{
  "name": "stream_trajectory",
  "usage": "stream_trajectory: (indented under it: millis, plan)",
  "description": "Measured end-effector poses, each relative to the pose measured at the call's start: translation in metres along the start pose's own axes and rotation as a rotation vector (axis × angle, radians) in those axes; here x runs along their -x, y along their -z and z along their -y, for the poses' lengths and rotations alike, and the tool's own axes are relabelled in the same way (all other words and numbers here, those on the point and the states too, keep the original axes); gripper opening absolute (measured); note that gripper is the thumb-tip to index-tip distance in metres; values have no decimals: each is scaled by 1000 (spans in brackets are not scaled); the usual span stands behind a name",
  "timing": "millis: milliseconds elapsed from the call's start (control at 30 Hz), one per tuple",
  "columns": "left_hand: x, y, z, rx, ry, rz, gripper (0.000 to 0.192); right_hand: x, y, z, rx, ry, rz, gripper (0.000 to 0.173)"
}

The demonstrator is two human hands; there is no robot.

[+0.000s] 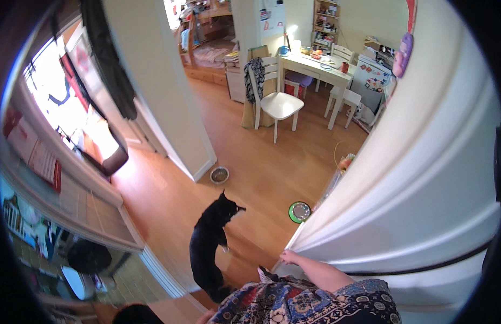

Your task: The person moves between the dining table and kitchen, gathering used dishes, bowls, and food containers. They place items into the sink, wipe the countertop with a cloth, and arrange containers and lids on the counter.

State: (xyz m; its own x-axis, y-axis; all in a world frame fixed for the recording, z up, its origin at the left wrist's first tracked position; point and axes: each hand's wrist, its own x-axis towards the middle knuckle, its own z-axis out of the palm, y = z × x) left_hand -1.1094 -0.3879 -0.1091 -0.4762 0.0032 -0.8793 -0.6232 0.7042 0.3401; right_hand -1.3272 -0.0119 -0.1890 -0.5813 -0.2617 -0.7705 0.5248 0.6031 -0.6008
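My right hand (290, 257) is low at the centre right, its fingers curled at the edge of a white panel (335, 239); whether it grips that edge cannot be told. Of my left hand (206, 317) only a small part shows at the bottom rim, beside my patterned garment (291, 301). A black dog (206, 247) stands on the wood floor just ahead of me, its head turned to the right. Beyond it, a metal bowl (219, 175) rests by the wall corner. A green-rimmed metal bowl (300, 212) lies on the floor near the white panel.
A white chair (281, 104) with a patterned cloth on its back stands before a white table (303, 62) bearing a lit lamp. A wall end (181, 121) juts out at the centre left. Glass sliding doors (92, 210) line the left side. Dark straps and clothing hang at upper left.
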Motion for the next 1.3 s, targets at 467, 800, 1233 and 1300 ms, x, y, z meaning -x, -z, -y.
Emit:
stream_trajectory:
  millis: [467,800,1233,1300]
  plan:
    - [-262,317,-135,-250,15,22,30,-197,122,206,-290,53,-84,27]
    - [-466,549,-418,-369,-349,-370,28,-204,250,93,-830,-408,-328,49]
    - [-520,524,-629,-224,5,361,31,-313,598,196,-1001,-253,-512,51]
    - [-550,540,-667,-203,27,364,31,-326,646,202,-1017,-239,-484,52]
